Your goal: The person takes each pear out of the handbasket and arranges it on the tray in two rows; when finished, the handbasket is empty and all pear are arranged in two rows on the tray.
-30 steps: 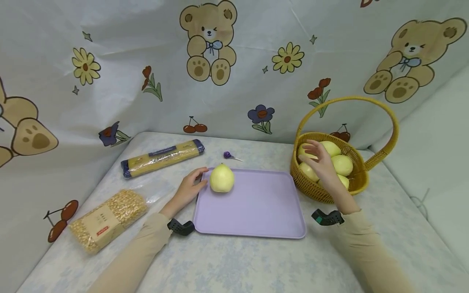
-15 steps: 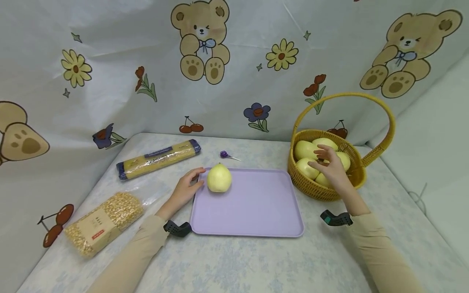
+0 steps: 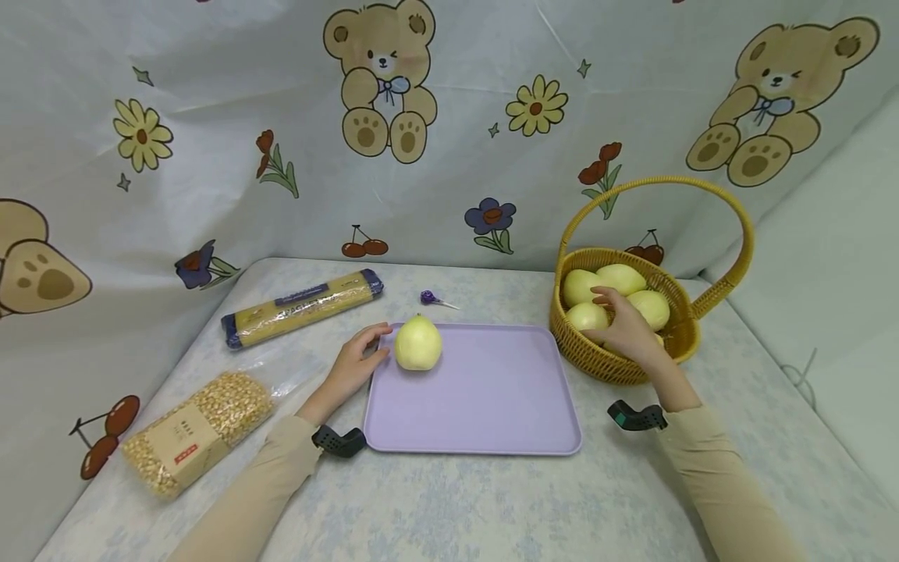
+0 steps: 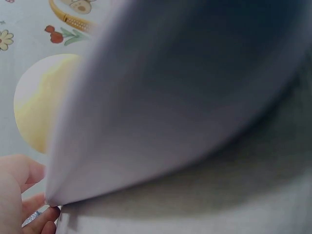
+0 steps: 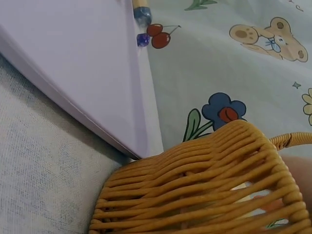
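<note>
At the far left corner of the lilac tray (image 3: 485, 390), my left hand (image 3: 351, 367) holds the rim. In the left wrist view its fingers (image 4: 36, 200) lie at the tray's corner, with the thumb by the rim. A pale yellow pear (image 3: 417, 343) stands upright on the tray beside that hand. My right hand (image 3: 632, 332) reaches into the wicker basket (image 3: 597, 371) over several pears (image 3: 649, 308), thumb and fingers spread apart around a front pear (image 3: 587, 316). The right wrist view shows the basket's woven side (image 5: 195, 190), which hides nearly all of the hand.
A long pack of spaghetti (image 3: 303, 308) lies behind my left hand. A bag of corn kernels (image 3: 200, 429) is at the left. Behind the tray lies a purple lollipop (image 3: 430, 297). The basket's tall handle (image 3: 660, 181) arches above it; a printed cloth (image 3: 421, 203) hangs behind.
My right hand has lowered among the pears in the basket and shifted slightly left. My left hand has stayed at the tray's corner. The view has shifted a little.
</note>
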A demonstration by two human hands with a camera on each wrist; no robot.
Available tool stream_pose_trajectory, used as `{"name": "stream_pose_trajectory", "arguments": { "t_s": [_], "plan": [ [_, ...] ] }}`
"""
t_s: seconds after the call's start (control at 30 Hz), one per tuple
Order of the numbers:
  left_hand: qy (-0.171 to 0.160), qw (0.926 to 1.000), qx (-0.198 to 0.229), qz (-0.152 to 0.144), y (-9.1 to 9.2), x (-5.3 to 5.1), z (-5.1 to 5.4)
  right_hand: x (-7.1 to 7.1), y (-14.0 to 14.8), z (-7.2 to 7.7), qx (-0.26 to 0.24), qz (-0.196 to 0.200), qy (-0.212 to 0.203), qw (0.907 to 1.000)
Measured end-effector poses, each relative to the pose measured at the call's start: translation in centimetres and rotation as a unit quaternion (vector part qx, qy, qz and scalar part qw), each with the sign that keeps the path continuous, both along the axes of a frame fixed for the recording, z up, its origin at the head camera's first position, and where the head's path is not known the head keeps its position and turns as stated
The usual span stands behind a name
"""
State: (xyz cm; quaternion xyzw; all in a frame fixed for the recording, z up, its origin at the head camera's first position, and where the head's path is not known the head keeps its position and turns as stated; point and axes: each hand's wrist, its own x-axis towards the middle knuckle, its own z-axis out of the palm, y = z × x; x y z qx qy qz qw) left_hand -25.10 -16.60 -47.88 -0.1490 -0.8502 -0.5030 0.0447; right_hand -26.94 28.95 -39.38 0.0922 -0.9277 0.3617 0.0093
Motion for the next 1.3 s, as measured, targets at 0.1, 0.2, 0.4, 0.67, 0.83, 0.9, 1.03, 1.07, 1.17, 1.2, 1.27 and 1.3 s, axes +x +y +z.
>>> {"name": "stream_pose_trajectory", "arguments": {
  "t_s": [0.1,0.2,0.4,0.67,0.83,0.9,1.03,1.07,1.17,1.2,1.27,1.3],
  "plan": [
    [0.000,1.0000,-0.001,0.000,0.0,0.0,0.0,-0.1,0.0,0.1,0.042,0.008,-0.001,0.9991],
    [0.003,1.0000,0.000,-0.001,0.1,0.0,0.1,0.0,-0.2,0.4,0.069,0.004,-0.009,0.9976],
    [0.002,1.0000,0.003,-0.004,0.3,0.2,0.2,0.3,-0.4,1.2,0.100,-0.013,-0.019,0.9947],
    [-0.002,1.0000,0.002,-0.004,0.1,0.2,0.4,0.4,-0.4,1.3,0.127,-0.016,-0.024,0.9914],
    [-0.006,1.0000,0.005,-0.004,0.1,0.2,0.4,0.3,-0.4,1.1,0.117,-0.006,-0.011,0.9930],
    [-0.008,0.9999,0.009,-0.004,0.1,0.2,0.5,0.2,-0.3,0.9,0.110,-0.003,-0.003,0.9940],
    [-0.009,0.9999,0.009,-0.004,0.2,0.2,0.5,0.2,-0.2,0.6,0.090,-0.002,0.010,0.9959],
    [-0.008,0.9999,0.010,-0.004,0.1,0.2,0.4,0.2,-0.1,0.5,0.083,-0.005,0.012,0.9965],
    [-0.001,0.9999,0.009,-0.006,0.1,0.1,0.3,0.3,-0.2,0.5,0.054,-0.018,0.017,0.9982],
    [0.001,0.9999,0.010,-0.006,0.1,0.1,0.2,0.3,-0.3,0.5,0.042,-0.025,0.021,0.9986],
    [0.006,0.9999,0.008,-0.007,0.1,0.1,0.2,0.5,-0.3,0.7,0.016,-0.039,0.025,0.9988],
    [0.006,0.9999,0.007,-0.006,0.1,0.2,0.2,0.6,-0.3,0.8,0.002,-0.046,0.030,0.9985]
  ]
}}
